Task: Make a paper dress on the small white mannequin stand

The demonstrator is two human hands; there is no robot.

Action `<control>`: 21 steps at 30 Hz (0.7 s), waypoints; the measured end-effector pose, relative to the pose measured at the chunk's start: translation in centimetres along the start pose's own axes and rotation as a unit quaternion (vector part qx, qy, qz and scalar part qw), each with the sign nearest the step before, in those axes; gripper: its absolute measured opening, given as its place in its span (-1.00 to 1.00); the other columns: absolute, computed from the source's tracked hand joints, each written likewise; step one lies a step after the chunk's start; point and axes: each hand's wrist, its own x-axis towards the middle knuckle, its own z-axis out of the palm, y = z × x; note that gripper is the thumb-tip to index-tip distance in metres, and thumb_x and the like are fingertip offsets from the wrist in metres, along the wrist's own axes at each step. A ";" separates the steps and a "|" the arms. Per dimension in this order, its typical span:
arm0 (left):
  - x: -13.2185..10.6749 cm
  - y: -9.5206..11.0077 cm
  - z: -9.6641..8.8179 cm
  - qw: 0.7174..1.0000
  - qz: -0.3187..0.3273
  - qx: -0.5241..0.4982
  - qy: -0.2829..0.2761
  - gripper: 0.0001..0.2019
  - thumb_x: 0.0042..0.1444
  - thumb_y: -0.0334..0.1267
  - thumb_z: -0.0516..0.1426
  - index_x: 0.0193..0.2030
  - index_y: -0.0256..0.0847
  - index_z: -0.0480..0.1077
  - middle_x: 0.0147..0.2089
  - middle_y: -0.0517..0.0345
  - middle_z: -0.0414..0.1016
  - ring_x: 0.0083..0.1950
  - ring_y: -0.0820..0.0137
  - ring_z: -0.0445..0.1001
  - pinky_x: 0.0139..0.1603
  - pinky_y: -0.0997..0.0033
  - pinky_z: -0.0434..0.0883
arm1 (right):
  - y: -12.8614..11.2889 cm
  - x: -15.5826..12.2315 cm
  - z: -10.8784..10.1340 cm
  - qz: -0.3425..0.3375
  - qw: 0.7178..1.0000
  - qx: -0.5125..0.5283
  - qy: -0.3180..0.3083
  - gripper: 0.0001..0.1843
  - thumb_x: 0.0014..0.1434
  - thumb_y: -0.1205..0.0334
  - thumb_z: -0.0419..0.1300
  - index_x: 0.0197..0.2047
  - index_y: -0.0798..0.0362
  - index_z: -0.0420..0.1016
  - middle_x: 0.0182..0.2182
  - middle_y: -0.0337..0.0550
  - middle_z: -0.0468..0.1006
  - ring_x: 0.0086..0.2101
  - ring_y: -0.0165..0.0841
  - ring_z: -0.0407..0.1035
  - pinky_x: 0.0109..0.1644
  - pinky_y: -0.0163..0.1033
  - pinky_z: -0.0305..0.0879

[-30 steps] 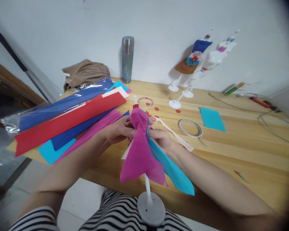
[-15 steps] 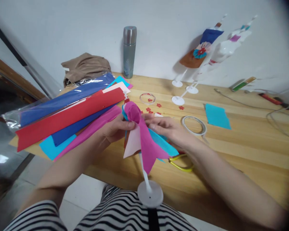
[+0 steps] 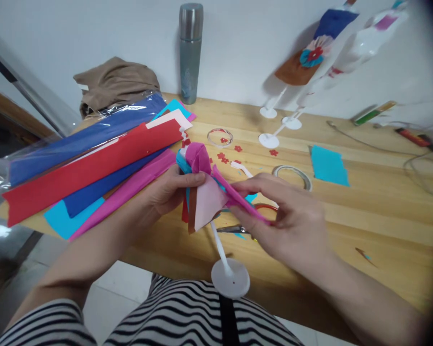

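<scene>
My left hand (image 3: 168, 190) is closed round the upper part of a small dress form, thumb over its front. The form leans, its white round base (image 3: 231, 278) toward my lap. Crepe paper covers it: a magenta piece (image 3: 198, 156) at the top, a pale pink panel (image 3: 209, 199), and brown and turquoise layers beside it. My right hand (image 3: 292, 216) pinches a folded magenta strip (image 3: 243, 199) between thumb and fingers, drawn out to the right. Scissors (image 3: 234, 229) lie on the table behind, partly hidden by my right hand.
Crepe paper sheets (image 3: 94, 166) lie to the left, with brown cloth (image 3: 119, 84) behind. A thermos (image 3: 190, 57) stands by the wall. Dressed forms (image 3: 301, 62) stand at the back right. Red flowers (image 3: 238, 149), a tape roll (image 3: 306, 178) and a turquoise sheet (image 3: 330, 166) lie on the table.
My right hand has moved right and toward me, pulling the magenta strip aside and uncovering the pink panel. My left hand keeps its hold. The view has tilted slightly down.
</scene>
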 end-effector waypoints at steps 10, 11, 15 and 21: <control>0.2 -0.2 -0.5 0.999 0.009 0.041 -0.009 -0.58 -0.28 -0.01 0.53 -0.41 -0.19 0.51 -0.47 0.17 0.55 -0.43 0.32 0.51 -0.30 0.30 0.47 | 0.5 1.2 0.2 0.150 0.976 0.158 -0.028 -0.79 0.14 0.26 0.29 -0.53 0.00 0.56 -0.64 -0.35 0.43 -0.62 -0.48 0.21 -0.57 -0.36 0.19; 0.2 -0.3 -0.6 0.999 0.008 0.040 -0.009 -0.58 -0.28 -0.02 0.53 -0.40 -0.20 0.52 -0.46 0.17 0.56 -0.42 0.33 0.52 -0.29 0.30 0.48 | 0.5 1.2 0.3 0.151 0.976 0.158 -0.018 -0.79 0.13 0.27 0.29 -0.54 0.00 0.56 -0.65 -0.36 0.42 -0.62 -0.49 0.19 -0.58 -0.37 0.17; 0.2 -0.5 -0.7 1.000 0.001 0.019 0.006 -0.55 -0.32 -0.03 0.56 -0.40 -0.21 0.53 -0.44 0.19 0.56 -0.42 0.39 0.51 -0.30 0.37 0.47 | 1.1 0.9 0.8 0.189 0.960 0.205 0.002 -0.81 0.12 0.29 0.28 -0.53 -0.02 0.57 -0.67 -0.38 0.37 -0.65 -0.52 0.09 -0.63 -0.39 0.06; 0.3 -0.6 -0.9 1.000 -0.007 0.002 0.024 -0.51 -0.42 -0.06 0.59 -0.42 -0.22 0.51 -0.45 0.20 0.58 -0.42 0.39 0.54 -0.32 0.40 0.47 | 1.1 0.9 1.0 0.258 0.920 0.296 -0.003 -0.82 0.07 0.25 0.33 -0.56 -0.04 0.55 -0.63 -0.32 0.46 -0.63 -0.47 0.19 -0.63 -0.36 0.12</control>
